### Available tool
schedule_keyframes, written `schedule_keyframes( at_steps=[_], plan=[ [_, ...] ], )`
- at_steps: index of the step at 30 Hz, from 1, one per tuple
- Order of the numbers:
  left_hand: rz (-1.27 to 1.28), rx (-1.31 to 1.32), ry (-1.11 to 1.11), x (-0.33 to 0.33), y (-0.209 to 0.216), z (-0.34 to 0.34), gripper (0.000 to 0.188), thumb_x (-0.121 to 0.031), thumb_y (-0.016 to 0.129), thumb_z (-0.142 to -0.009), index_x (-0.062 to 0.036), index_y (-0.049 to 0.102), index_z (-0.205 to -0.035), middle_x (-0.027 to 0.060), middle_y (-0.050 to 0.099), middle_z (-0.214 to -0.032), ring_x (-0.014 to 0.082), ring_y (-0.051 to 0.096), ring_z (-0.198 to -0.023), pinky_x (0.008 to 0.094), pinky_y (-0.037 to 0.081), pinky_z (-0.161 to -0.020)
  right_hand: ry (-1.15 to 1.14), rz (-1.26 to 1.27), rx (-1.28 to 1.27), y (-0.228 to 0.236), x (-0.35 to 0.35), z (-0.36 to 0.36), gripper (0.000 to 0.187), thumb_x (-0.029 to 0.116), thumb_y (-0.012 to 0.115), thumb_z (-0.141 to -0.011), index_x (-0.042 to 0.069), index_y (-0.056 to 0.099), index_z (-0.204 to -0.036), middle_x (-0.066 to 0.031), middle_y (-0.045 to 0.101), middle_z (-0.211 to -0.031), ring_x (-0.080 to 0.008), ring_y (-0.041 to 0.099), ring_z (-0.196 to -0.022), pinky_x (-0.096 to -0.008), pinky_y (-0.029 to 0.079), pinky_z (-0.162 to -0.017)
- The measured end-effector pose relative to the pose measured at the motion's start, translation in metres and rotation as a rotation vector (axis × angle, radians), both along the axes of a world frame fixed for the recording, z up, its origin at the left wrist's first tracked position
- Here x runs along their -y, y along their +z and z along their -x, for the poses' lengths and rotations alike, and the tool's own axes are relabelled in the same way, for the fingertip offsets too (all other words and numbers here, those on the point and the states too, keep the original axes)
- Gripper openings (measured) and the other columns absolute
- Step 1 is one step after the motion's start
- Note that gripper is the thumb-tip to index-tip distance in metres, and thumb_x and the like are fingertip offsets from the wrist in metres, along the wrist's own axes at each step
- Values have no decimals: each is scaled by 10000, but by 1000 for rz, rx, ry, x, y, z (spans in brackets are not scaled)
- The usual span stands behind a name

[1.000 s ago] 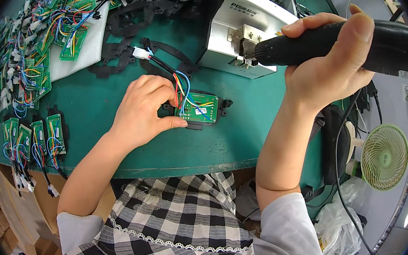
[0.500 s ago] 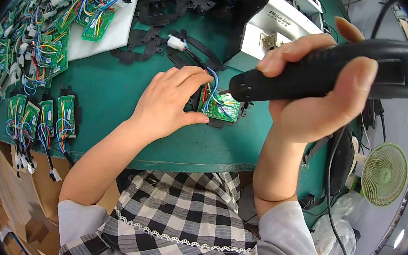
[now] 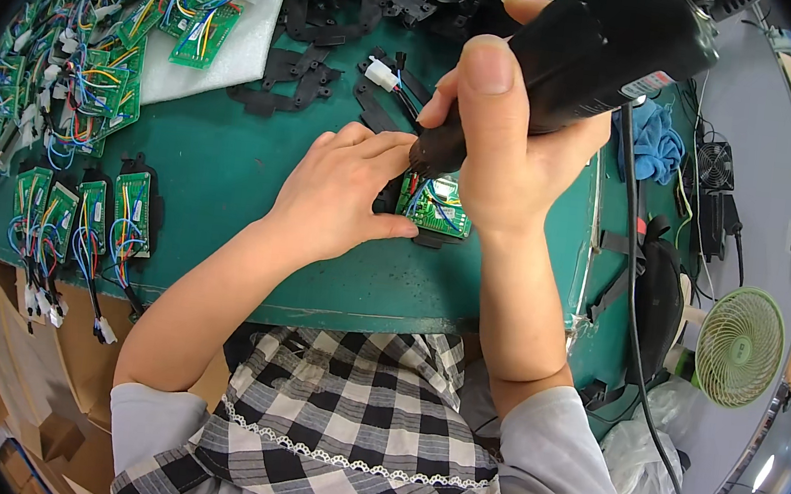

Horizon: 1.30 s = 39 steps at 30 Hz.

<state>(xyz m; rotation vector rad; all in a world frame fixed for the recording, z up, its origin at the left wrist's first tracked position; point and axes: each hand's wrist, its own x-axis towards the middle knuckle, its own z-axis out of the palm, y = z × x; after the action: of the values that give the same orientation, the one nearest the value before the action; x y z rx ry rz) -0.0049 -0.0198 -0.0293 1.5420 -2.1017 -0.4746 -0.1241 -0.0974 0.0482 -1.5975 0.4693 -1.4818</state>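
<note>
My right hand [image 3: 511, 153] grips a black corded electric screwdriver [image 3: 604, 52], tilted with its nose down over the upper left part of a green circuit board [image 3: 445, 216]. The screwdriver's tip is hidden from sight. That board lies on a black plastic bracket [image 3: 428, 242] on the green table. My left hand [image 3: 338, 193] holds the board and bracket by their left side, thumb at the lower edge and fingers curled at the top. Coloured wires run from the board to a white connector [image 3: 382, 75] beyond my fingers.
A heap of wired circuit boards [image 3: 76, 78] covers the far left, partly over a white foam sheet [image 3: 210, 83]. Several finished-looking boards [image 3: 132, 214] stand in a row at the near left edge. Black brackets [image 3: 302, 83] lie behind. At right are a blue cloth [image 3: 657, 144], hanging cable [image 3: 633, 262] and green fan [image 3: 740, 346].
The screwdriver has swung left and steepened, its nose now over the board's upper left. The thumb of my right hand has come round to the near side. My left hand has barely shifted.
</note>
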Motion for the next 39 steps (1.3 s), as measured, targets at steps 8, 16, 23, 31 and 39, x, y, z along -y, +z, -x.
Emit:
schedule_keyframes(
  at_steps=[8,16,23,31,39],
  plan=[
    [-51,-110,69,-2,2,6,553,-307,805,-663,-49,614,-1113,38,583,-1205,249,524,-1094,403,408,-905,118,192,-41,-7,3,-1,512,318,686,-824,-107,502,-1040,-75,596,-605,-108,544,-454,-225,430,-447],
    [-88,-60,71,-2,14,12,633,-248,792,-655,-130,584,-1241,24,582,-1267,241,511,-1129,380,364,-941,-190,21,-78,17,13,34,586,460,490,-913,-79,407,-1129,-136,574,-615,-205,555,-445,-301,472,-451],
    [-72,-22,75,-3,12,12,664,-214,780,-620,-144,585,-1251,9,565,-1305,233,511,-1106,376,349,-955,-471,272,-47,58,48,78,599,438,598,-895,-114,440,-1066,-166,572,-580,-224,566,-429,-315,480,-429],
    [-19,1,83,-5,11,15,662,-216,767,-613,-137,585,-1244,10,566,-1297,236,515,-1091,377,353,-936,-436,297,-16,43,47,73,544,406,601,-898,-99,472,-1053,-157,578,-577,-213,559,-421,-284,466,-436],
    [14,12,80,-7,7,14,649,-243,752,-635,-132,576,-1249,5,564,-1299,235,516,-1103,381,361,-940,-262,-14,-169,42,12,71,655,519,483,-919,-70,417,-1197,-124,557,-633,-213,556,-474,-325,480,-463]
  ],
)
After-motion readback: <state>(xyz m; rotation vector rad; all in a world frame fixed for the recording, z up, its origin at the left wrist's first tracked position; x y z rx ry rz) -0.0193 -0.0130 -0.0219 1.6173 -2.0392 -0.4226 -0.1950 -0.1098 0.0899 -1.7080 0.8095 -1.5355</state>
